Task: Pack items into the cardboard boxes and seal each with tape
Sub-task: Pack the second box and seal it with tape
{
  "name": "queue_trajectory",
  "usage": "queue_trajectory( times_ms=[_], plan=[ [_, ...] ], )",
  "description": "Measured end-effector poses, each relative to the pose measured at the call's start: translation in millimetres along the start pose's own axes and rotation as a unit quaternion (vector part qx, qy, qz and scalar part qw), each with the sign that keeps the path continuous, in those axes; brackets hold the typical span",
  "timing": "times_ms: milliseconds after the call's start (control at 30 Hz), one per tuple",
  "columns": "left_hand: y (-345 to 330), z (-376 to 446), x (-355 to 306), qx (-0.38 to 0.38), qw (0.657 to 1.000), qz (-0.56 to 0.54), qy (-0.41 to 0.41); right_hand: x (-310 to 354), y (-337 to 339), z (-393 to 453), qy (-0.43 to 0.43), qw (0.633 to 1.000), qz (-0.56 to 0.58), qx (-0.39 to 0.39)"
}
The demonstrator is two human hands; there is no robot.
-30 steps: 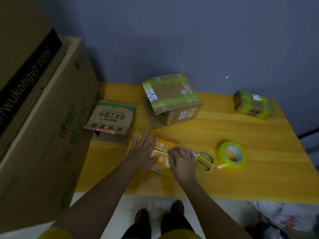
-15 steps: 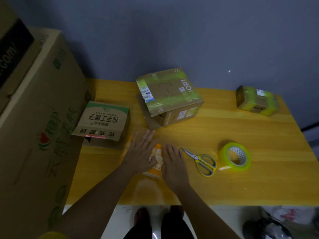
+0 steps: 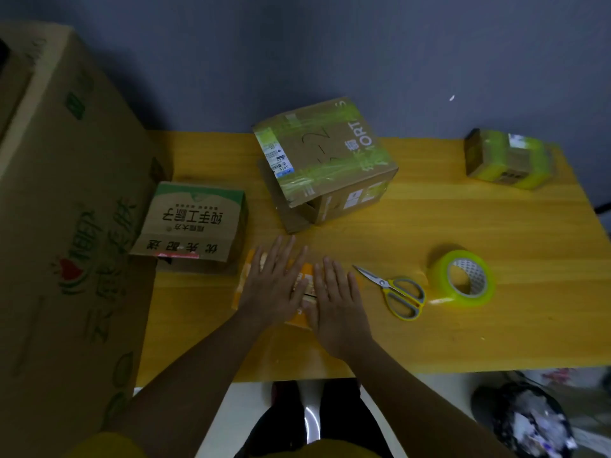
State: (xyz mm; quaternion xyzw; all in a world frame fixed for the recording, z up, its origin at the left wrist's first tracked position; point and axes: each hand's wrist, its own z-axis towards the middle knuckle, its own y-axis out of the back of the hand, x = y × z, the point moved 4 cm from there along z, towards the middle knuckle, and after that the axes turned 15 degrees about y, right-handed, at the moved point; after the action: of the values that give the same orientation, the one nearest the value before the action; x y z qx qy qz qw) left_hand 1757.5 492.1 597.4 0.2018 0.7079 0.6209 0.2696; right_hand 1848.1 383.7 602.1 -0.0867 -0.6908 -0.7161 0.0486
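Both hands flat on the small orange box (image 3: 299,297) at the near-centre of the wooden table (image 3: 496,325). My left hand (image 3: 276,285) covers its left part, fingers straight and spread, pressing down. My right hand (image 3: 337,300) lies just beside it on the right part, fingers straight and together, also pressing. Neither hand grips anything. Most of the box is hidden under my palms; only orange edges and a pale printed strip show between them.

Scissors (image 3: 393,289) with yellow-grey handles lie just right of my right hand, blades shut, tips pointing toward the box. Roll of yellow-green tape (image 3: 464,279) lies flat right of the scissors, near but apart from them, with a short loose end on the table at its near side.

Other boxes on the table:
- green-trimmed carton (image 3: 195,223) with black characters, just left of my left hand, front flap hanging forward
- taped brown box (image 3: 325,157) marked "ORT", behind the hands, tilted, 1 flap open underneath at its front-left
- small fully taped box (image 3: 507,158) at the far right corner

Large printed carton (image 3: 66,209) stands against the table's left edge. Dark bag (image 3: 525,421) of crumpled scraps on the floor at lower right.
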Motion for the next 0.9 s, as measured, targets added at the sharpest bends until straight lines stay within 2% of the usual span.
queue_trajectory(
  times_ms=[167,333,400,533,633,767,900],
  plan=[
    [6,1,-1,-0.010,0.999,-0.019,0.024,0,2,1,-0.014,0.999,0.017,0.025],
    [11,-16,-15,-0.050,0.992,-0.055,0.099,-15,12,-1,0.043,0.997,0.017,0.062],
    [10,-20,-21,-0.043,0.988,-0.069,0.133,-22,15,-3,0.055,0.997,0.014,0.061],
    [12,-20,-22,0.008,0.986,-0.069,0.154,-22,19,-6,0.012,0.997,0.045,0.064],
    [20,-18,-27,0.021,0.980,-0.086,0.179,-27,36,-15,-0.027,0.994,0.108,0.011],
    [42,-14,-57,0.019,0.982,-0.140,0.129,-54,57,-52,-0.070,0.985,0.153,-0.043],
    [59,-10,-107,-0.009,0.980,-0.193,0.044,-109,70,-94,-0.139,0.977,0.161,-0.027]
  ],
)
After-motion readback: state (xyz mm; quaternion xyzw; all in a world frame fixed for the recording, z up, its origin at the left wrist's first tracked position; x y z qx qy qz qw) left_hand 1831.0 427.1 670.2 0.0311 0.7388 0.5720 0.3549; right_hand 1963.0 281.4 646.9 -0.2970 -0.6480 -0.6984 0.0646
